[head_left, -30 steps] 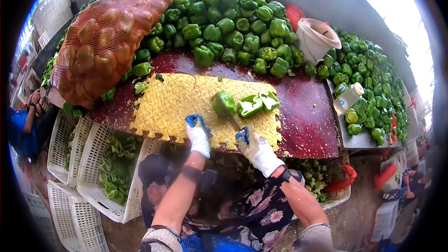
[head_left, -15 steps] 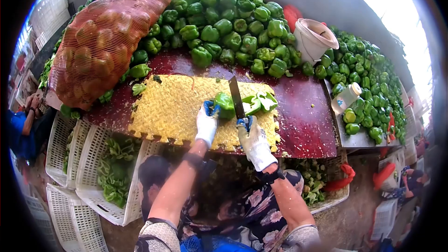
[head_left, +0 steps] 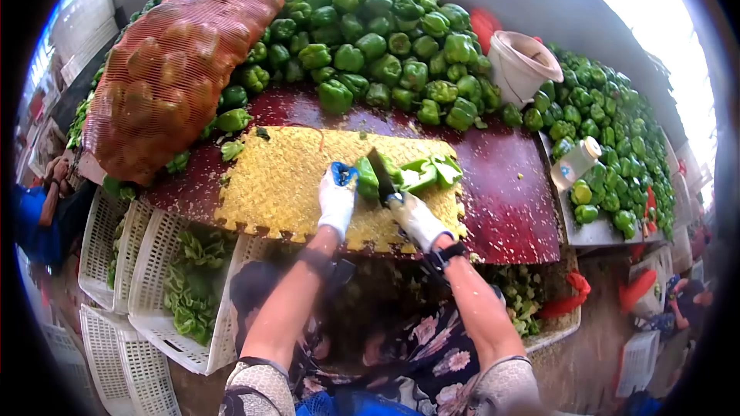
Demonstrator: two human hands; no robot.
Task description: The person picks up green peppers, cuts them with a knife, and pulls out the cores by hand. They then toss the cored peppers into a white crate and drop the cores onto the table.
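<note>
Gloved in white and blue, my right hand (head_left: 416,219) is closed round the handle of a knife (head_left: 382,176). Its dark blade stands in the pepper pieces on a yellow mat (head_left: 285,177). One green pepper piece (head_left: 366,179) lies left of the blade, and other cut pieces (head_left: 428,172) lie to its right. My left hand (head_left: 339,194), in a similar glove, is closed just left of the pepper. Whether its curled fingers hold anything is too small to make out.
Whole green peppers (head_left: 370,46) are heaped behind the mat. A red mesh sack (head_left: 169,77) stands at the left, a white bucket (head_left: 524,65) and a bottle (head_left: 576,163) at the right. White crates (head_left: 158,281) sit below. People are at both sides.
The knife has moved left and down into the pepper, with my right hand following. My left hand has shifted slightly left, off the pepper.
</note>
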